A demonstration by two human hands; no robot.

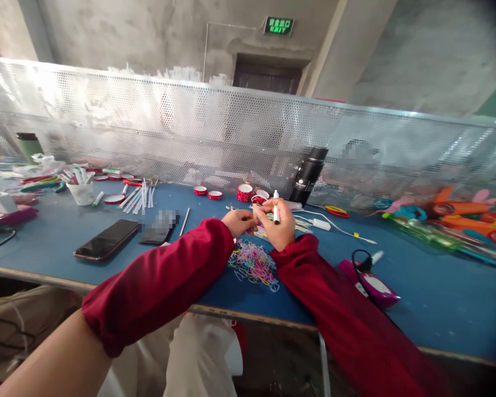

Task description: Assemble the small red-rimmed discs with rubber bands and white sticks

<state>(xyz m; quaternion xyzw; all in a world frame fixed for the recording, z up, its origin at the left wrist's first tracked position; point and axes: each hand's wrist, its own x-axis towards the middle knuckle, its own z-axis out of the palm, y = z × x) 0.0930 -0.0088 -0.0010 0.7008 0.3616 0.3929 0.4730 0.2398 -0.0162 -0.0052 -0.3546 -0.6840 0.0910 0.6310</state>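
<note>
The right hand (pixel 278 223) grips a white pen-like stick (pixel 276 207) upright, while the left hand (pixel 240 222) pinches something too small to make out — both meet above a heap of coloured rubber bands (pixel 254 263) on the blue table (pixel 438 286). A phone (pixel 106 239) lies well to the left — red-rimmed lids (pixel 207 192) sit behind.

A blue table (pixel 45 237) runs along a perforated metal screen (pixel 149 127). On its left lie a dark phone (pixel 106 240) and a white cup (pixel 81 193) stuffed with sticks, with loose white sticks (pixel 139 198) and red lids (pixel 114 198) just beside it. A green flask (pixel 28 145) stands far left. A black flask (pixel 308 175) leans at the screen. Right of it lie a white cable (pixel 339 226), a purple device (pixel 374 286) and bright toys (pixel 458 220). A green exit sign (pixel 279 26) hangs above.
</note>
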